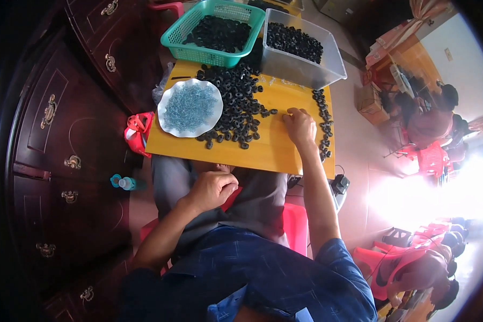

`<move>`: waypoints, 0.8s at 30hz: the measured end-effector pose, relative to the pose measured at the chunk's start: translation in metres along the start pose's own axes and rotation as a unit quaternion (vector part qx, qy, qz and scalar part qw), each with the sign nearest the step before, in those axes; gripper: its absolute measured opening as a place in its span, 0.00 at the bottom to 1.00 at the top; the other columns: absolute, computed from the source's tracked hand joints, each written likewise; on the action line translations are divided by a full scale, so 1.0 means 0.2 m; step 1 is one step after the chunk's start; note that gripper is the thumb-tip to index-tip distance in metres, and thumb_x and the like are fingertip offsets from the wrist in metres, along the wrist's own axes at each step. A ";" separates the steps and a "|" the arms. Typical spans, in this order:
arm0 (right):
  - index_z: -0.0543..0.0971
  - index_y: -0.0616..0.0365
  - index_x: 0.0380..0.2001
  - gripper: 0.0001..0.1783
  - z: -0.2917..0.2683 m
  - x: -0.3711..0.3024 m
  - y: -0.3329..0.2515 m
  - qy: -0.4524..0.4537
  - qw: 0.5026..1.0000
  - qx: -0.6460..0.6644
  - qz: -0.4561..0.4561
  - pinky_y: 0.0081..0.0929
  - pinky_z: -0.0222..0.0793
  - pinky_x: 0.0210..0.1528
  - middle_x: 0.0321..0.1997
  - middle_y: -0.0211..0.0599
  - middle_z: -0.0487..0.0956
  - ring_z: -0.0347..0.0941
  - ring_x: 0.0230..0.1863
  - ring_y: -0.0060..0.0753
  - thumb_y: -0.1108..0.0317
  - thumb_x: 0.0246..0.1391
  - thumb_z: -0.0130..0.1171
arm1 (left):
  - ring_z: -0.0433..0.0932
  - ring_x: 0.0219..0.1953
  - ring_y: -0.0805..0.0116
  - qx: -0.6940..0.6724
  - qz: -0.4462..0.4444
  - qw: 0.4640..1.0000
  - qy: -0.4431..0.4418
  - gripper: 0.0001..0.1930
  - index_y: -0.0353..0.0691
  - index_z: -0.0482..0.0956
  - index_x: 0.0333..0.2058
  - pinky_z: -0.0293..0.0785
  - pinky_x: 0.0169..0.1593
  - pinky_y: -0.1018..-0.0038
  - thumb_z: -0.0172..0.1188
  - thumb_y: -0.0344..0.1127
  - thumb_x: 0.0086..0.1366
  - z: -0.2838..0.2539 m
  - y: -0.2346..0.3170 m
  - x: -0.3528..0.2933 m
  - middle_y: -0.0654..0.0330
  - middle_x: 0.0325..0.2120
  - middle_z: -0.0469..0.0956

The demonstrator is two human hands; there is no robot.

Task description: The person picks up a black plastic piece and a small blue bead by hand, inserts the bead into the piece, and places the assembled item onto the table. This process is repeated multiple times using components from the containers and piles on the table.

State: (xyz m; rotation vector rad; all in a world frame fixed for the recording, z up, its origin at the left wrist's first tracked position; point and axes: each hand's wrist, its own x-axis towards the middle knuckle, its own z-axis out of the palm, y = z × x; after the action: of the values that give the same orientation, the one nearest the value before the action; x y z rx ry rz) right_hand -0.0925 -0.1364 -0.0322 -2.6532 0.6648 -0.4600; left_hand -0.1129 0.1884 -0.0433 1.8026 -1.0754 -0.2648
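Observation:
Over my lap, just off the table's front edge, my left hand (214, 189) is closed, thumb against the curled fingers; whatever it might hold is hidden. My right hand (300, 126) rests on the right part of the yellow table (271, 153), its fingers bent and drawn together, and I cannot make out anything in them. Left of it spreads a loose pile of small black ring-like parts (241, 102). More of these black parts form a band (324, 126) along the table's right edge. A white scalloped plate (165, 124) holds many small clear-bluish pieces (190, 107).
At the table's far side stand a green perforated basket (169, 49) and a clear plastic bin (333, 67), both holding black parts. A red bag (138, 134) hangs at the left edge. Dark drawers (53, 118) line the left; other people (429, 121) sit at right.

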 end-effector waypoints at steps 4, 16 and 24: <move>0.84 0.54 0.38 0.14 0.02 0.03 0.02 -0.019 0.999 -0.042 -0.021 0.44 0.75 0.48 0.43 0.45 0.81 0.79 0.43 0.52 0.60 0.53 0.59 | 0.81 0.34 0.51 -0.003 -0.003 1.000 0.008 0.02 0.37 0.81 0.29 0.77 0.39 0.64 0.63 0.29 0.59 -0.02 0.01 0.01 0.50 0.27 0.80; 0.78 0.56 0.33 0.08 -0.07 -0.07 -0.14 0.033 0.995 0.053 -0.078 0.43 0.75 0.41 0.37 0.41 0.82 0.80 0.37 0.50 0.65 0.53 0.63 | 0.81 0.30 0.55 -0.020 -0.002 0.999 0.041 0.03 0.36 0.81 0.30 0.76 0.36 0.67 0.65 0.28 0.58 -0.02 -0.02 0.02 0.52 0.25 0.81; 0.81 0.61 0.39 0.07 -0.07 -0.46 -0.46 -0.306 0.848 0.422 -0.098 0.16 0.70 0.36 0.32 0.23 0.80 0.71 0.33 0.10 0.70 0.60 0.64 | 0.80 0.27 0.76 -0.178 -0.088 0.968 0.156 0.14 0.32 0.77 0.46 0.76 0.32 0.78 0.65 0.31 0.65 -0.05 -0.02 0.02 0.60 0.26 0.80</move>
State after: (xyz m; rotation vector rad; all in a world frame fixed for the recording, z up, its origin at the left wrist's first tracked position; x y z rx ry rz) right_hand -0.1389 -0.0185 -0.0023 -1.8315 -0.0399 0.0738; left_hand -0.1022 0.1927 -0.0400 1.5505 -0.6024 -0.2526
